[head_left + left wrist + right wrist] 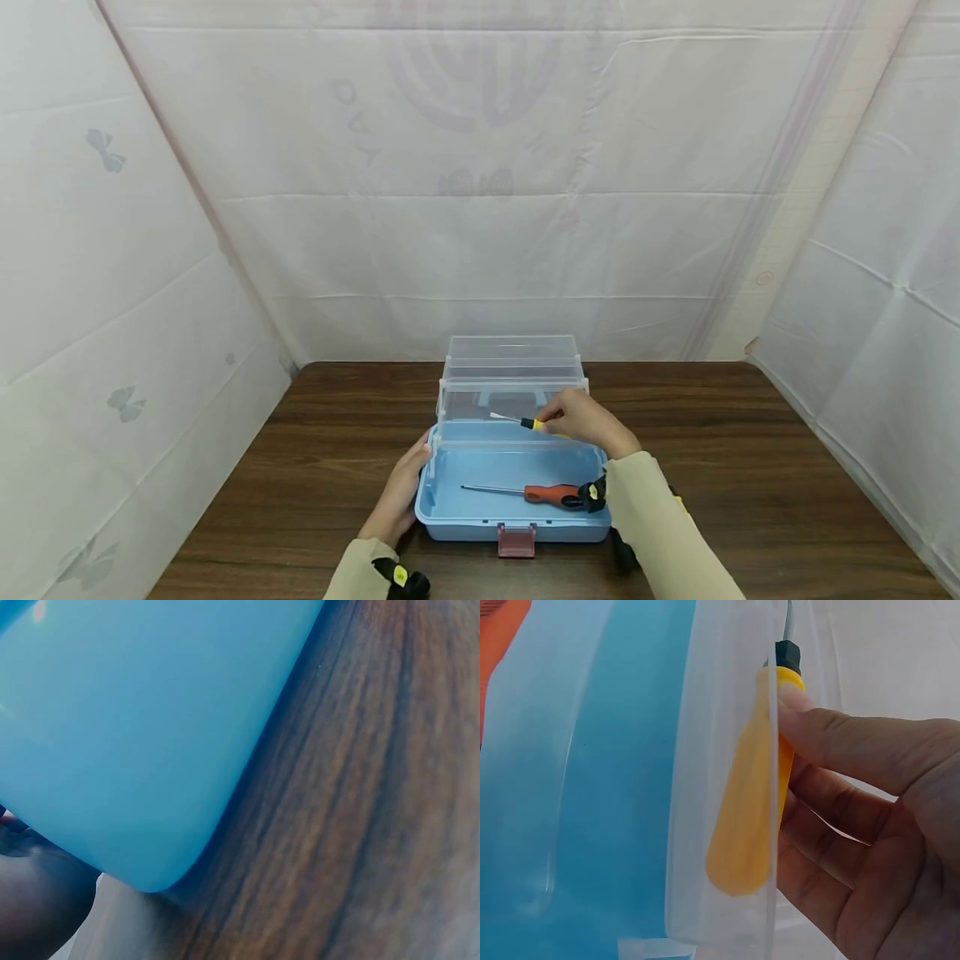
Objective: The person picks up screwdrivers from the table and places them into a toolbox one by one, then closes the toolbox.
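Note:
A light blue toolbox stands with its lid up. Against its left side rests my left hand, fingers stretched along the wall; the left wrist view has mostly the blue side wall. Over the box's back part, my right hand pinches a yellow-handled screwdriver between thumb and fingers, its metal tip pointing left. In the right wrist view, the handle shows partly through the wall of a clear tray. An orange-handled screwdriver lies in the blue base, partly behind the right wrist strap.
The toolbox's clear lid stands raised at the back. A reddish latch hangs at the front. Around the box extends a dark wooden table, with white sheeting behind it and at both sides.

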The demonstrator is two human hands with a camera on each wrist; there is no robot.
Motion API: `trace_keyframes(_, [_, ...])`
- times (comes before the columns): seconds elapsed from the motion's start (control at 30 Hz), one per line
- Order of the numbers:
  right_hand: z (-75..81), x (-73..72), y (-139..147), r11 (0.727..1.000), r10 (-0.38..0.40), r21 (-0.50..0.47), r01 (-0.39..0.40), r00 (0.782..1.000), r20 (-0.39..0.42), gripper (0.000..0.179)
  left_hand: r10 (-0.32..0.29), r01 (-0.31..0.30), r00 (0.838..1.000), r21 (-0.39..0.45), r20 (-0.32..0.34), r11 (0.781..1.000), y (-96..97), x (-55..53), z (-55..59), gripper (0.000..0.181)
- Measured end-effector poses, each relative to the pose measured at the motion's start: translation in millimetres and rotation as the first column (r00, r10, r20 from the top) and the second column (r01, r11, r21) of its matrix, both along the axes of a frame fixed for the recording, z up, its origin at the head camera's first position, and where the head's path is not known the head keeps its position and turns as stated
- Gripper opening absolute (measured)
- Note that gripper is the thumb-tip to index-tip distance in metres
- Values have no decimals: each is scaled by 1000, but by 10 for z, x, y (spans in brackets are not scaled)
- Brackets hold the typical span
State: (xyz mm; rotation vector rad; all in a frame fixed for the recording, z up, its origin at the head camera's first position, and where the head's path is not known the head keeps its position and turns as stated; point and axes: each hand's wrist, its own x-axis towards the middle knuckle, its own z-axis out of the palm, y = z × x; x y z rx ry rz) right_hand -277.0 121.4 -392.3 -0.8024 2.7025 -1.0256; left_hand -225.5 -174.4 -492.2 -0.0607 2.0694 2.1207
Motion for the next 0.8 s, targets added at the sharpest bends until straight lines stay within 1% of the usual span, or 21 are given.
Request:
trace_keyframes(0.07, [-7,0,-14,1000,-1,4,1,1000,8,15,2,-2,1000,0,2,1000,1,3,2,54])
trace_keyframes(0.23, [-20,-8,-30,999,29,22,-29,1000,9,15,1,-1,1000,1,3,1000,2,7,5,54])
trace_keyframes(0.47, [-45,-25,-44,998,60,29,-59,998,-10,13,-1,1,1000,7,3,1000,5,10,8,55])
trace_keyframes(0.8, [-73,-22,-76,997,45,58,-44,999,-9,12,2,-3,1000,3,8,1000,9,10,5,54])
